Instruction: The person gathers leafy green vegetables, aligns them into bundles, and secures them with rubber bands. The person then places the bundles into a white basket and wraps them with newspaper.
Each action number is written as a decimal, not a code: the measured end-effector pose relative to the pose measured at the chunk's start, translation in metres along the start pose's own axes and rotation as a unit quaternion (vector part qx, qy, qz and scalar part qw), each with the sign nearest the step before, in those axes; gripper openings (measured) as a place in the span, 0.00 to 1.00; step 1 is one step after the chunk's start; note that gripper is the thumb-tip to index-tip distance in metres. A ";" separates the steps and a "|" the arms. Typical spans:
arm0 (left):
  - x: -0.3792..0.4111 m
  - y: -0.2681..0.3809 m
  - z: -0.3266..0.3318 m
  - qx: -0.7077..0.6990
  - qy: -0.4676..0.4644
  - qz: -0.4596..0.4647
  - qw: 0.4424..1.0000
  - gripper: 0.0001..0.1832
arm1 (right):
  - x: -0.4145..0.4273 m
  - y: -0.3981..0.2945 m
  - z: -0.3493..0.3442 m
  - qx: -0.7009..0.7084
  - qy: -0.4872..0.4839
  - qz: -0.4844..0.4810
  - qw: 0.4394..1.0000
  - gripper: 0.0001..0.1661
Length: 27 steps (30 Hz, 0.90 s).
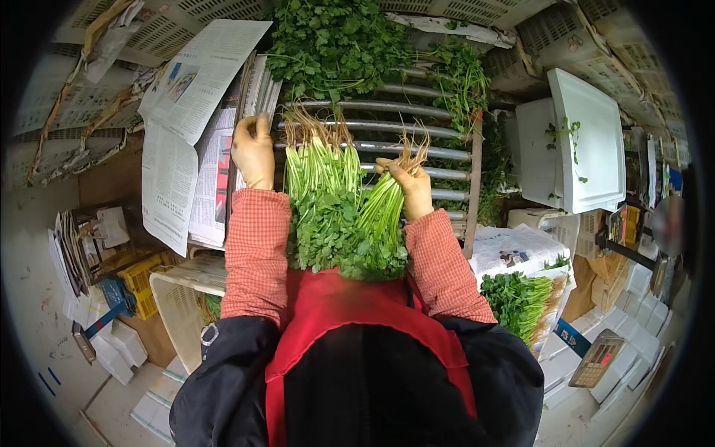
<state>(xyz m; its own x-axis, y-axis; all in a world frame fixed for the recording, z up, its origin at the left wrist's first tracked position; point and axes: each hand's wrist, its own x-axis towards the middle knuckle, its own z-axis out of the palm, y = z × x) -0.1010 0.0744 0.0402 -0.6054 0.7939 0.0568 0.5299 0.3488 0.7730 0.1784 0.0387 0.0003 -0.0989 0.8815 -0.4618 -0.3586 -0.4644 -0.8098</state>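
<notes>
My right hand (410,187) grips a small bunch of leafy green herbs (382,207), perhaps coriander or celery, just below its brown roots. The roots point away from me and the leaves hang towards my red apron (346,302). Beside it on the left, a larger row of the same rooted herbs (321,179) lies on a rack of metal bars (402,106), leaves towards me. My left hand (254,153) is half curled by the edge of the newspaper stack (215,167), thumb apart from the fingers, with nothing visible in it. Its outer fingers are partly hidden.
Loose herbs (341,50) are heaped at the rack's far end. A white foam box (589,139) stands to the right. Nearer, rooted herbs (516,304) lie on newspaper (511,246). A pale plastic crate (173,302) is at left, a digital scale (597,357) at lower right.
</notes>
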 end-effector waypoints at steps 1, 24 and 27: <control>0.002 0.014 -0.007 0.092 -0.041 0.014 0.995 0.27 | 0.000 -0.002 0.001 0.011 -0.006 -0.002 1.000 0.11; -0.067 0.037 0.010 -0.289 -0.521 -0.084 0.799 0.35 | 0.023 -0.054 0.046 -0.126 -0.071 0.086 0.986 0.21; -0.075 0.039 0.009 -0.230 -0.502 -0.065 0.831 0.35 | 0.022 -0.052 0.051 -0.152 -0.091 0.089 0.980 0.21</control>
<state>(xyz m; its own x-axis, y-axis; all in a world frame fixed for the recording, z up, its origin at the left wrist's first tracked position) -0.0294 0.0329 0.0604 0.2829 0.8604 -0.4239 0.0756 0.4206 0.9041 0.1472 0.0870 0.0507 -0.3082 0.7723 -0.5555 -0.0301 -0.5916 -0.8057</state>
